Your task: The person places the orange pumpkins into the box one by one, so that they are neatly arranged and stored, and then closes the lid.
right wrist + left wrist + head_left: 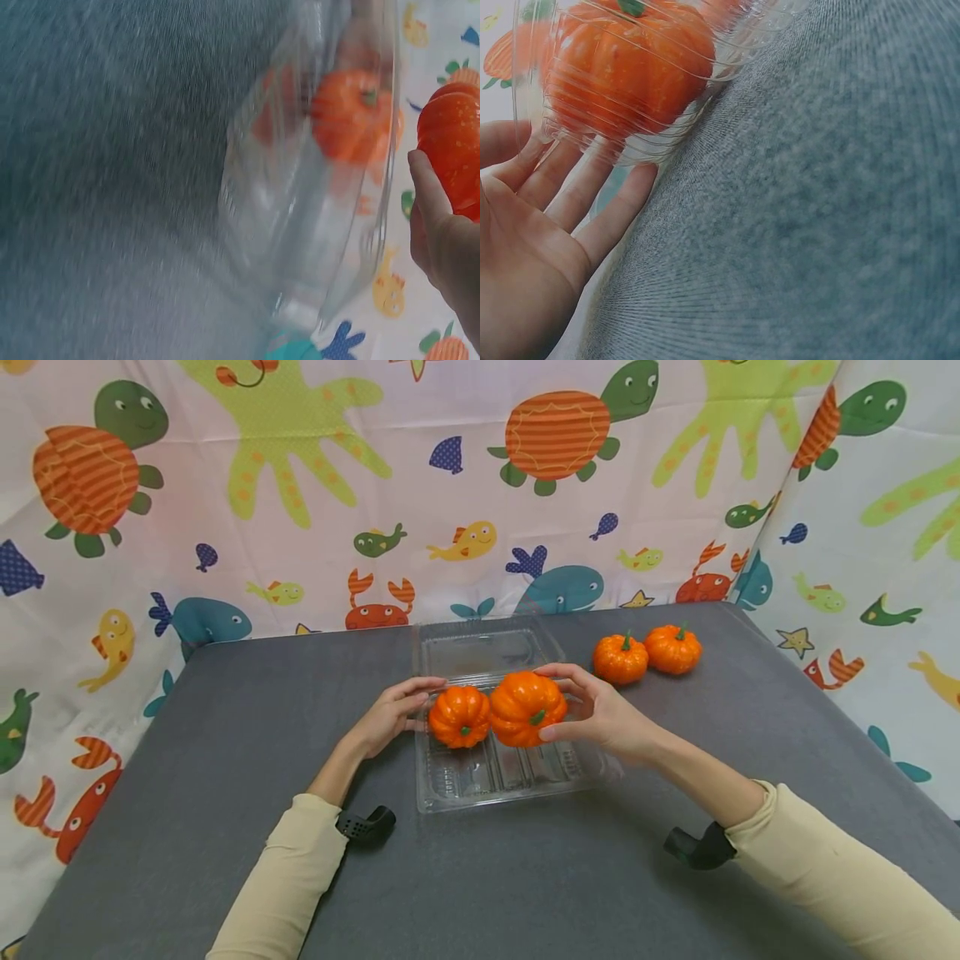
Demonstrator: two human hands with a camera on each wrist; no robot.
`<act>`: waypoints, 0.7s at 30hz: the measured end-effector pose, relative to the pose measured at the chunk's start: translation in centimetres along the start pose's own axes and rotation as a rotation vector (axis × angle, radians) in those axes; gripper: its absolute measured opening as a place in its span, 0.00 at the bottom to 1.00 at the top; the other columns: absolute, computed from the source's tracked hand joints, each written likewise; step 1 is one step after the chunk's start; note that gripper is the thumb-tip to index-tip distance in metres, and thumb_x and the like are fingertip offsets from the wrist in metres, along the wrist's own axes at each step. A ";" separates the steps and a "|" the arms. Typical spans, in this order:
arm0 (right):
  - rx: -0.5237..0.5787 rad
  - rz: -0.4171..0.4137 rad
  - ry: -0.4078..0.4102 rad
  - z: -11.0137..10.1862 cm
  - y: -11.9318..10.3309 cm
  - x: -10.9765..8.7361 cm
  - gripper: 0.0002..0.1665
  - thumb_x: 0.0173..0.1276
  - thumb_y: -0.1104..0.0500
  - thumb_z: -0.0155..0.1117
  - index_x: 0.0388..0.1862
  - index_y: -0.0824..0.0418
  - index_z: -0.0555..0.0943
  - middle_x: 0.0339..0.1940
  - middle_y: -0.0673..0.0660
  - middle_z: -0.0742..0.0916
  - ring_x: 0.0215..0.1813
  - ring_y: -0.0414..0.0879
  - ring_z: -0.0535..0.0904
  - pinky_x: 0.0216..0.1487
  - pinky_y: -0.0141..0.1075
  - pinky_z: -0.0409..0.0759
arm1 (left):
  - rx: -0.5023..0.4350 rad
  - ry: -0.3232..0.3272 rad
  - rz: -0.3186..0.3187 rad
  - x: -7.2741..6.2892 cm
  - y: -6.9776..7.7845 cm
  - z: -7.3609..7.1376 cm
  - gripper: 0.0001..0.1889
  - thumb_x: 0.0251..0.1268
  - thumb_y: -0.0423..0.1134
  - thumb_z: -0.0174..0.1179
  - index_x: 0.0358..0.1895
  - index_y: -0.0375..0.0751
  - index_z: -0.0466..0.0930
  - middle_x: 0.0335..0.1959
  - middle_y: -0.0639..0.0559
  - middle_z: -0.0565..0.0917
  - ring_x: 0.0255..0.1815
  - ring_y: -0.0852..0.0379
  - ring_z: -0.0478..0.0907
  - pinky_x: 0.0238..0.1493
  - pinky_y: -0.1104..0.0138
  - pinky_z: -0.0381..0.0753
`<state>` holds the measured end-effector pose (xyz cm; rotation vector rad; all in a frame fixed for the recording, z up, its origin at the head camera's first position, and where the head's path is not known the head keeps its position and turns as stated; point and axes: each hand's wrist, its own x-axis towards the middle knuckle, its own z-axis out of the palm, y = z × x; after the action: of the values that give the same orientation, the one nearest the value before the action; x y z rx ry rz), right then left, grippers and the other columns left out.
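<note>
Orange pumpkin (527, 708) being held over a clear box (517, 768)

In the head view, the right hand (600, 714) is pinching that pumpkin in its grip above the box. A second pumpkin (459, 717) is sitting in the box's left part; two other pumpkins (620, 660) are resting on the counter (300, 877) beyond its right side.

In the left wrist view, the left hand (544, 240) is touching the box's outer wall, grip opening wide.

In the right wrist view, the box is appearing blurred, apart from the held pumpkin.
</note>
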<state>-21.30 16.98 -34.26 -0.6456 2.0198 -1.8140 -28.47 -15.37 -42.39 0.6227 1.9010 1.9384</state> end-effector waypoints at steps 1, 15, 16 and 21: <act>-0.010 -0.008 -0.009 0.3 0.0 0.1 0.41 0.60 0.69 0.68 0.69 0.61 0.61 0.62 0.63 0.71 0.58 0.59 0.71 0.52 0.46 0.77 | 0.000 -0.001 0.003 0.0 0.0 0.0 0.23 0.76 0.37 0.42 0.68 0.27 0.60 0.68 0.35 0.63 0.60 0.49 0.68 0.46 0.59 0.78; -0.123 -0.061 -0.122 3.8 1.3 1.7 0.40 0.58 0.67 0.71 0.67 0.61 0.65 0.63 0.58 0.72 0.63 0.53 0.67 0.62 0.51 0.67 | 0.001 -0.012 0.018 -0.1 -0.1 -0.1 0.23 0.76 0.36 0.42 0.67 0.26 0.60 0.67 0.36 0.65 0.56 0.55 0.72 0.46 0.60 0.79; -0.136 -0.069 -0.126 4.0 1.4 1.8 0.39 0.57 0.67 0.71 0.67 0.61 0.65 0.63 0.58 0.72 0.63 0.53 0.66 0.62 0.50 0.67 | -0.001 -0.012 0.016 -0.1 0.0 -0.1 0.23 0.76 0.36 0.42 0.67 0.26 0.60 0.67 0.36 0.65 0.56 0.55 0.72 0.46 0.60 0.79; -0.170 -0.083 -0.157 4.8 2.0 2.1 0.39 0.57 0.67 0.71 0.66 0.61 0.66 0.63 0.57 0.72 0.64 0.52 0.67 0.62 0.50 0.68 | -0.003 -0.013 0.003 -0.2 0.2 -0.1 0.23 0.75 0.36 0.42 0.68 0.26 0.60 0.68 0.35 0.63 0.57 0.54 0.72 0.46 0.60 0.79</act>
<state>-20.68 11.94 -36.74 -0.9044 2.0837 -1.5916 -28.37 -15.52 -42.24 0.6368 1.8906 1.9340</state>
